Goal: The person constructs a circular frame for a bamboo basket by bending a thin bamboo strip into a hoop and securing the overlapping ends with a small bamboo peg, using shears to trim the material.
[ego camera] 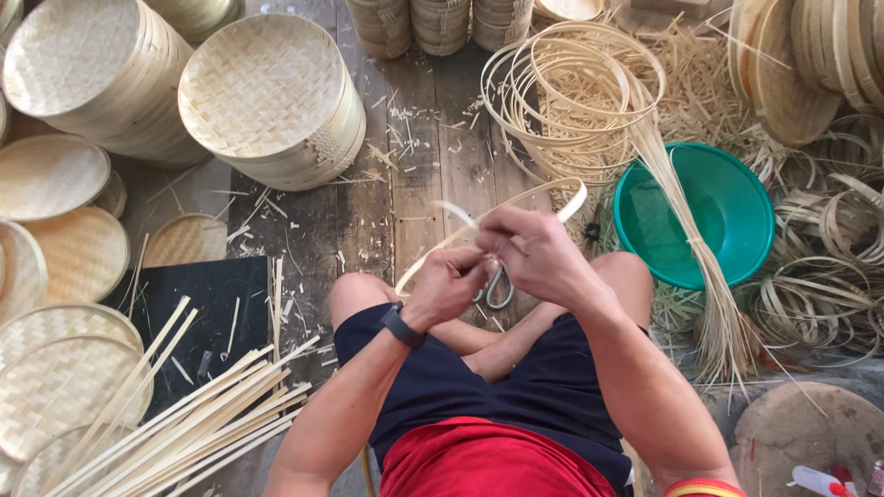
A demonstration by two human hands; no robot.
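- Left hand (pixel 448 281) closed in a tight grip, pinching a thin bamboo strip (pixel 516 204) that bends into a hoop above the knees.
- Right hand (pixel 529 250) just beside the left and touching it, fingers curled with the grip pressed together on the same strip, near where its ends cross.
- Free end of the strip curving out to the right, above the rim of a green plastic basin (pixel 737 216).
- Metal scissors (pixel 498 287) lying on the wooden floor (pixel 419 175) right under the two hands, between the bare knees, partly hidden by the fingers.
- Black wristband (pixel 401 325) on the left wrist; dark shorts and a red shirt below.
- Loose pile of bent bamboo hoops (pixel 571 101) on the floor ahead of the hands, touching the basin's left side.
- Long bundle of fine bamboo slivers (pixel 700 267) draped across the basin, running down toward the right knee.
- Stack of round woven bamboo trays (pixel 267 97) tipped on its side at upper left, a second such stack (pixel 92 74) next to it.
- More flat woven trays (pixel 64 248) spread along the left edge.
- Sheaf of straight split bamboo slats (pixel 198 414) lying at lower left, partly over a black board (pixel 216 294).
- Curled strip offcuts (pixel 829 276) heaped on the right, beyond the basin.
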